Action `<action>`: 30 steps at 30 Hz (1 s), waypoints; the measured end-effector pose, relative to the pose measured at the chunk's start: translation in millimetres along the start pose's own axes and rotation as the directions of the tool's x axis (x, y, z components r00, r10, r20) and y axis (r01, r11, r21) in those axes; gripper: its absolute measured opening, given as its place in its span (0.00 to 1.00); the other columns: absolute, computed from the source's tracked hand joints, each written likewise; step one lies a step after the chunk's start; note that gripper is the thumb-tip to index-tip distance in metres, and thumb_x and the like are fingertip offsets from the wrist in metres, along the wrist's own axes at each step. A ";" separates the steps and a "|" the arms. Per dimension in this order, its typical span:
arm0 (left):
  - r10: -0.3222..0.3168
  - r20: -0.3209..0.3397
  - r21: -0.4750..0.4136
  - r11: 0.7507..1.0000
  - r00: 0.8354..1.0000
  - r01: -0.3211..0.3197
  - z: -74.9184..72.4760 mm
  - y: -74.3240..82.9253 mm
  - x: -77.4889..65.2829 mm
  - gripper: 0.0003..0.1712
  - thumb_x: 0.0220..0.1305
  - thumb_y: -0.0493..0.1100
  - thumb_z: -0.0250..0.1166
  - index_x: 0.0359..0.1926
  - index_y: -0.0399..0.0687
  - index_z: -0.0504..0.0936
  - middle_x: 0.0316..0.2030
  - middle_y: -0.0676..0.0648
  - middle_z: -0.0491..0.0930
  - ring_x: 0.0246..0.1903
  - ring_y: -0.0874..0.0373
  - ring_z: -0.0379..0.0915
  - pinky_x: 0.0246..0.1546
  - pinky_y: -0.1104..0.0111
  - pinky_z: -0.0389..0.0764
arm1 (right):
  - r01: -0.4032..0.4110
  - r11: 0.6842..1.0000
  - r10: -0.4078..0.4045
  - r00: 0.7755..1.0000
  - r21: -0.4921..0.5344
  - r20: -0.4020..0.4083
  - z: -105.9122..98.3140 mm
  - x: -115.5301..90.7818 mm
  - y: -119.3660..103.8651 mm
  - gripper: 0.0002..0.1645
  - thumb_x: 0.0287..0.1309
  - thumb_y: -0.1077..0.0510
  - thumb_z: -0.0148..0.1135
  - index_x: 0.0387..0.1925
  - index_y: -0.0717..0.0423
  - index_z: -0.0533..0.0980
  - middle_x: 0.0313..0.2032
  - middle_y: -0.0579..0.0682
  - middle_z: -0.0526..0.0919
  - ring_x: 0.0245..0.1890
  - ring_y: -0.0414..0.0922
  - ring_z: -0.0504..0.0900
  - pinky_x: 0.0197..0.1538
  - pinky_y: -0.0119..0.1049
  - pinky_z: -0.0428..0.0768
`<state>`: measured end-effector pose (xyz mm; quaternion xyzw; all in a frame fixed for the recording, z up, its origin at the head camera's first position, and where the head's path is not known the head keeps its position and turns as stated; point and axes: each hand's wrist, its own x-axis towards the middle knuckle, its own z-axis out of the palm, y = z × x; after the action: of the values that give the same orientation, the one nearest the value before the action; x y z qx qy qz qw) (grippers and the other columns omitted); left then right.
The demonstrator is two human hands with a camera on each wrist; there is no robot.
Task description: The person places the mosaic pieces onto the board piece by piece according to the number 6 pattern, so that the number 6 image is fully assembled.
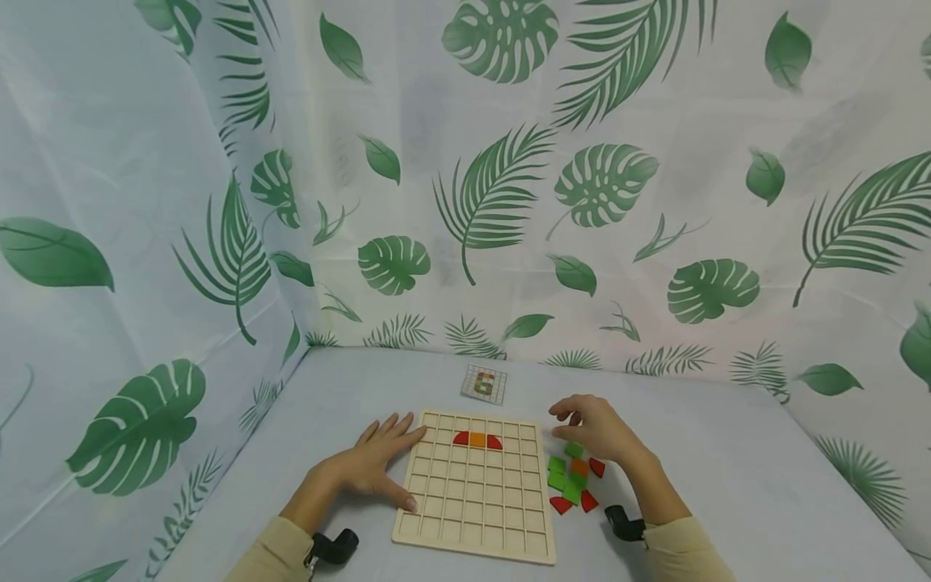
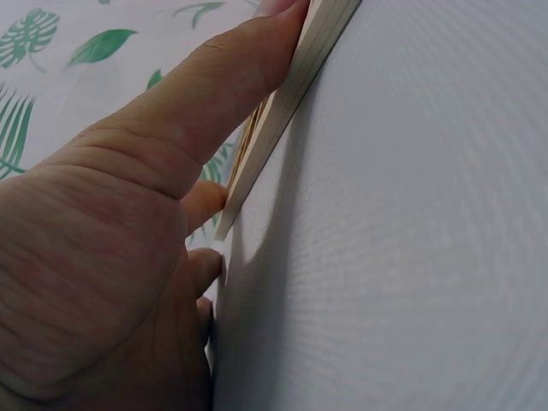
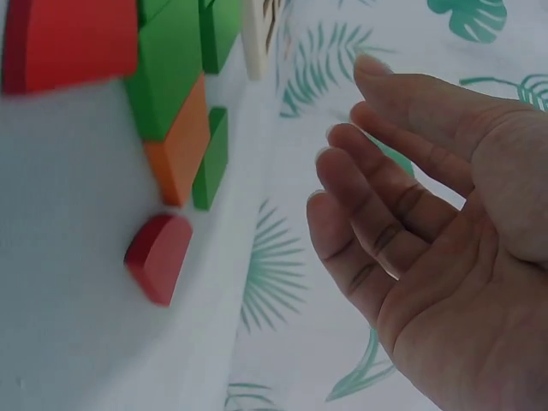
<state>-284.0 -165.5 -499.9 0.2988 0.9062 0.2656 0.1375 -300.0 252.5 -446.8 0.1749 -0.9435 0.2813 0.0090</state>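
Observation:
A wooden grid board [image 1: 473, 501] lies on the table, tilted slightly. In its second row sit an orange square [image 1: 478, 440] and, on either side, a red rounded piece [image 1: 461, 438] and another red piece [image 1: 494, 442]. My left hand [image 1: 374, 465] rests with spread fingers on the board's left edge, thumb [image 2: 248, 68] along the rim. My right hand [image 1: 600, 428] hovers above the loose pieces right of the board, fingers loosely bent and holding nothing. Below it lie several green squares [image 1: 557, 480], an orange square [image 1: 579, 466] and red rounded pieces [image 3: 160, 257].
A small pattern card [image 1: 484, 384] with a coloured figure on a grid lies behind the board. The white table [image 1: 727, 453] meets leaf-printed cloth walls [image 1: 509, 202] at the back and left. Each wrist carries a black camera [image 1: 624, 524].

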 end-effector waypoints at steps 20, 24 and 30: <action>-0.011 0.002 -0.008 1.000 1.000 0.011 -0.7 1.2 -0.2 0.70 0.46 0.71 0.79 0.83 0.52 0.55 0.84 0.38 0.41 0.83 0.36 0.29 0.80 0.37 0.31 | -0.161 0.987 0.159 0.984 0.022 0.086 -0.7 -4.2 25.2 0.12 0.54 0.60 0.78 0.41 0.57 0.87 0.32 0.47 0.83 0.33 0.45 0.77 0.35 0.38 0.79; -0.013 0.002 -0.008 1.000 1.000 0.013 -0.9 1.4 -0.6 0.70 0.47 0.71 0.79 0.83 0.52 0.54 0.84 0.38 0.41 0.83 0.36 0.28 0.80 0.37 0.31 | -0.206 0.978 0.205 0.973 0.001 0.106 4.5 -4.0 27.4 0.09 0.51 0.59 0.80 0.34 0.53 0.87 0.29 0.46 0.83 0.31 0.44 0.77 0.34 0.37 0.79; -0.012 -0.004 -0.011 1.000 1.000 0.012 -0.9 3.1 -0.7 0.70 0.47 0.70 0.80 0.83 0.51 0.54 0.84 0.37 0.41 0.83 0.36 0.28 0.80 0.37 0.31 | -0.186 0.983 0.186 0.977 -0.008 0.102 10.3 -3.3 25.2 0.08 0.51 0.61 0.80 0.31 0.53 0.85 0.28 0.46 0.82 0.29 0.44 0.77 0.33 0.37 0.80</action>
<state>-282.3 -164.2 -497.3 0.2922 0.9068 0.2703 0.1391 -304.5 267.7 -469.2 0.1001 -0.9547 0.2723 -0.0657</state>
